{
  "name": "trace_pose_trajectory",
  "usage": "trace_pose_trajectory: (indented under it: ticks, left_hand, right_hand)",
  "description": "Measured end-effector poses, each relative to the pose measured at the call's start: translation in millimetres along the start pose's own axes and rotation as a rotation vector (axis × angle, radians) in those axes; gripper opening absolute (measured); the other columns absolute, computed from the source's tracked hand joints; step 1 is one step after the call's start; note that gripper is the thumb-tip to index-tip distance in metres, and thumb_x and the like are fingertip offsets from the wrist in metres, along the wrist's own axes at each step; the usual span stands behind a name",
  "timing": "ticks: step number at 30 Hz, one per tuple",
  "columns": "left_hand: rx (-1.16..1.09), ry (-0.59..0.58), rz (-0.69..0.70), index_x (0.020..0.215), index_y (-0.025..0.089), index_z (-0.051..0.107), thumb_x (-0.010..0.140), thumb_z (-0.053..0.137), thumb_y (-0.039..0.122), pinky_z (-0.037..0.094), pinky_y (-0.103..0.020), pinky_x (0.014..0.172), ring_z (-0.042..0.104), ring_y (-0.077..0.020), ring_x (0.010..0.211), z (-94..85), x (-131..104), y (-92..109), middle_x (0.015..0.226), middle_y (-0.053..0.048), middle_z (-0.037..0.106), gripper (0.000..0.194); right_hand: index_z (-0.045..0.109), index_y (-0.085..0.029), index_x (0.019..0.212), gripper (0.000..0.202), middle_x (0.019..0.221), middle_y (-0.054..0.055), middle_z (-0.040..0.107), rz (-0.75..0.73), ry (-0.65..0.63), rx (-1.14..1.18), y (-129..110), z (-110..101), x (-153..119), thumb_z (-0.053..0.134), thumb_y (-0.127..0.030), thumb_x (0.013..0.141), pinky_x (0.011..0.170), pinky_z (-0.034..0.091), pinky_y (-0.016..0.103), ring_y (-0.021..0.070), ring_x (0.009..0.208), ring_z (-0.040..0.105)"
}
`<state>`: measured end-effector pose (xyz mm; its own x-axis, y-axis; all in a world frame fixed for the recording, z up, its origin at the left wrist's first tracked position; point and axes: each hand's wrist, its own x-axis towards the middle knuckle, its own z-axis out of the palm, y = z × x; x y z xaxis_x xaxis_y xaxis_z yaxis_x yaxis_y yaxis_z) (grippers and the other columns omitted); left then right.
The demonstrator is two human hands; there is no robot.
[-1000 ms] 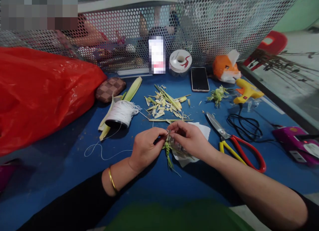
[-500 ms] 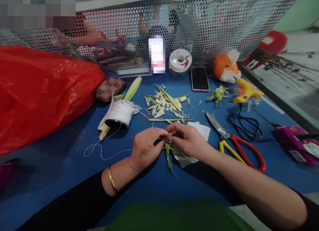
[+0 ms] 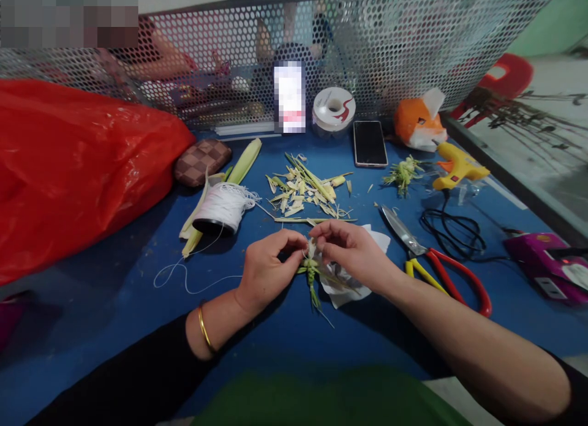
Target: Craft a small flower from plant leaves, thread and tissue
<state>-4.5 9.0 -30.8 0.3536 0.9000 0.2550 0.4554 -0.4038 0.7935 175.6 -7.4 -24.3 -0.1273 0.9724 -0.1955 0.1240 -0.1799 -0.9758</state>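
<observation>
A small braided green leaf piece (image 3: pixel 311 279) hangs between my hands, its thin tail pointing down toward me. My left hand (image 3: pixel 271 268) is closed in a pinch at its upper left, where fine white thread (image 3: pixel 211 287) runs off to the left. On the other side my right hand (image 3: pixel 351 251) pinches at the pale top of the piece; what exactly its fingertips hold is too small to tell. Under my right hand lies a crumpled white tissue (image 3: pixel 379 239). The white thread spool (image 3: pixel 223 207) rests on its side at the left, against pale leaf stalks (image 3: pixel 245 161).
Leaf scraps (image 3: pixel 305 190) lie beyond my hands. Red-and-yellow-handled scissors (image 3: pixel 436 264), a yellow glue gun (image 3: pixel 459 166) and a purple box (image 3: pixel 546 264) are at the right. A phone (image 3: pixel 370 144) and ribbon roll (image 3: pixel 334 109) stand behind; a red bag (image 3: pixel 82 169) fills the left.
My hands have moved slightly apart at the fingertips, showing more of the pale top of the leaf piece. My right hand has risen a little.
</observation>
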Motion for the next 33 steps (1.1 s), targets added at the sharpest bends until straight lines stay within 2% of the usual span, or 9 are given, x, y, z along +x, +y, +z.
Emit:
trace_pose_trajectory:
  ticks: [6,12,14,16,20,24,28,33]
  left_hand:
    - [-0.056,0.012,-0.026,0.078,0.019,0.068,0.076,0.064,0.008,0.052,-0.021,0.067,0.067,-0.0116,0.067,0.0,0,0,0.076,0.001,0.073,0.012]
    - [-0.077,0.007,-0.042,0.078,0.019,0.068,0.076,0.064,0.007,0.052,-0.020,0.065,0.065,-0.0109,0.065,0.1,1,1,0.074,0.002,0.073,0.012]
    - [-0.080,0.005,-0.034,0.078,0.019,0.068,0.076,0.064,0.006,0.051,-0.019,0.065,0.065,-0.0104,0.064,0.2,1,1,0.074,0.002,0.072,0.013]
    - [-0.078,0.006,-0.025,0.077,0.018,0.068,0.075,0.064,0.005,0.051,-0.019,0.064,0.064,-0.0100,0.064,0.2,1,1,0.073,0.002,0.072,0.014]
    - [-0.079,0.002,-0.004,0.077,0.018,0.068,0.076,0.064,0.005,0.050,-0.019,0.064,0.064,-0.0101,0.065,0.4,0,-1,0.074,0.002,0.072,0.014]
    - [-0.075,-0.003,0.009,0.077,0.018,0.068,0.076,0.064,0.006,0.050,-0.019,0.064,0.064,-0.0099,0.065,0.9,-1,-2,0.074,0.002,0.072,0.013]
    - [-0.088,0.005,0.009,0.077,0.018,0.069,0.075,0.066,0.006,0.050,-0.018,0.063,0.063,-0.0092,0.063,1.4,0,-1,0.072,0.002,0.071,0.013]
    - [-0.120,0.009,-0.026,0.077,0.018,0.069,0.075,0.067,0.006,0.050,-0.017,0.060,0.063,-0.0092,0.061,2.2,0,-1,0.071,0.002,0.071,0.012]
  right_hand:
    - [0.060,-0.019,0.090,0.015,0.064,-0.004,0.057,-0.008,-0.013,-0.049,4,0,0,0.058,-0.024,0.076,0.056,0.044,0.025,0.0104,0.054,0.054]
    - [0.059,-0.020,0.081,0.009,0.070,-0.003,0.055,-0.109,0.133,-0.156,10,-4,0,0.064,-0.021,0.074,0.057,0.041,0.026,0.0118,0.062,0.052]
    - [0.062,-0.020,0.077,0.001,0.074,-0.001,0.057,-0.177,0.113,-0.262,9,-5,-1,0.062,-0.019,0.076,0.062,0.043,0.028,0.0138,0.068,0.055]
    - [0.067,-0.020,0.077,0.007,0.077,0.001,0.059,-0.211,0.074,-0.331,8,-5,-2,0.061,-0.017,0.077,0.067,0.044,0.030,0.0158,0.073,0.057]
    - [0.071,-0.021,0.085,0.011,0.080,0.002,0.059,-0.232,0.011,-0.333,8,-4,-3,0.063,-0.017,0.078,0.070,0.045,0.031,0.0167,0.076,0.059]
    - [0.067,-0.020,0.076,0.010,0.077,0.002,0.059,-0.272,0.020,-0.362,8,-4,-2,0.059,-0.018,0.081,0.072,0.044,0.031,0.0159,0.075,0.058]
    - [0.061,-0.020,0.072,0.010,0.074,0.000,0.058,-0.175,0.015,-0.285,4,-4,-2,0.057,-0.022,0.081,0.067,0.042,0.029,0.0148,0.071,0.055]
    - [0.055,-0.020,0.074,0.010,0.059,-0.005,0.052,0.035,-0.031,0.047,-5,-6,-2,0.057,-0.028,0.080,0.056,0.038,0.025,0.0111,0.054,0.048]
